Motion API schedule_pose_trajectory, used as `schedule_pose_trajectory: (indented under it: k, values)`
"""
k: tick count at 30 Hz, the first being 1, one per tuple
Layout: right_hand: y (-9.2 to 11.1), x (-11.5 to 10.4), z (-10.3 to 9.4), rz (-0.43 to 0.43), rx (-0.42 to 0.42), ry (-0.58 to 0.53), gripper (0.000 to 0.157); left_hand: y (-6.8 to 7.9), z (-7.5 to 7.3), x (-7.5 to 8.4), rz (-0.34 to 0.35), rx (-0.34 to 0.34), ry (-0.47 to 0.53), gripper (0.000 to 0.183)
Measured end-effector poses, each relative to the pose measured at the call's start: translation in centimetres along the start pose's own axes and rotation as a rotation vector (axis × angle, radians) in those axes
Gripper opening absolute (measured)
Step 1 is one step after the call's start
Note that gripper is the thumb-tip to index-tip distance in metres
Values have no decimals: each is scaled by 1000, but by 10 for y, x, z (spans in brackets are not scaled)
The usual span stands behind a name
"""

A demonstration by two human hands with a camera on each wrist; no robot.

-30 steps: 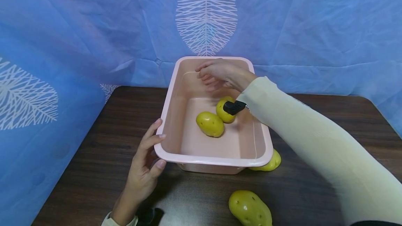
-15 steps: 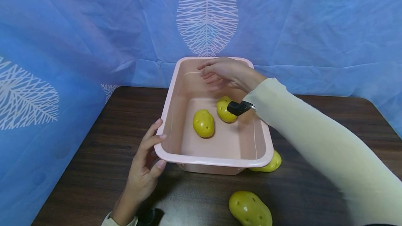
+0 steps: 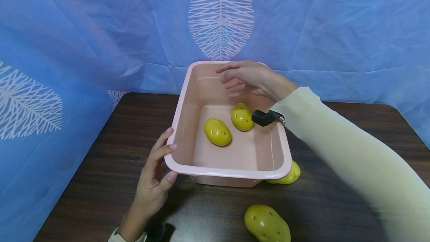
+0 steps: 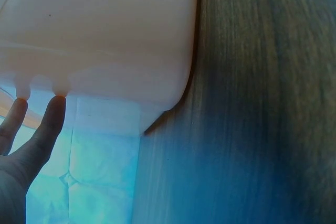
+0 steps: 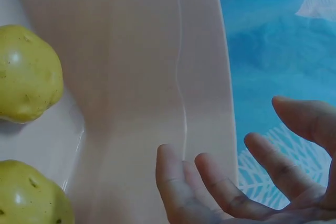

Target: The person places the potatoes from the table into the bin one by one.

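Note:
A pink plastic basin [image 3: 228, 171] stands on the dark wooden table. My left hand [image 3: 152, 178] holds its near left corner, fingertips on the rim and thumb at the front edge; two fingertips meet the basin wall in the left wrist view. Inside lie two yellow-green potatoes, one left of centre [image 3: 217, 132] and one farther back [image 3: 242, 117], slightly apart. My right hand [image 3: 250, 78] hovers over the basin's far right part, fingers loosely bent and holding nothing. In the right wrist view its spread fingers [image 5: 226, 198] overlap the basin wall, away from both potatoes.
One potato [image 3: 292, 174] lies on the table, partly hidden under the basin's near right corner. Another potato [image 3: 267, 223] rests nearer, at the frame's bottom edge. Behind the table [image 3: 111, 182] hangs a blue cloth [image 3: 134, 29] with white leaf prints.
My right hand has drawn slightly rightward over the basin. The left potato inside has rolled a little leftward, away from the other, and turned. My left hand has stayed at the corner.

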State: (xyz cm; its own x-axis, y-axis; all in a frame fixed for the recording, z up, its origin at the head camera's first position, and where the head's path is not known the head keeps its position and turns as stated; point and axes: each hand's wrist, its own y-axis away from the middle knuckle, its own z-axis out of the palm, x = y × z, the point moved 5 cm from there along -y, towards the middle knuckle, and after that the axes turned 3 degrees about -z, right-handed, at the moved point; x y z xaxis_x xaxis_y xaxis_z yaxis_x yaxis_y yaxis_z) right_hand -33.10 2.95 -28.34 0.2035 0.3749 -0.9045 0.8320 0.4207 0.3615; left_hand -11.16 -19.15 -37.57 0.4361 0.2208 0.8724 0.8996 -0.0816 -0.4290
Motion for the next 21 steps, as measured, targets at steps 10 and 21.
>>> schedule_pose_trajectory:
  k: [10, 21]
  values:
    - [19, -4, 0, -77, -40, 9, 49, -1, 2, 0, -6, 1, 8, 51]
    - [41, -8, -8, -152, -100, 9, 50, -3, 5, -1, -10, 11, -4, 51]
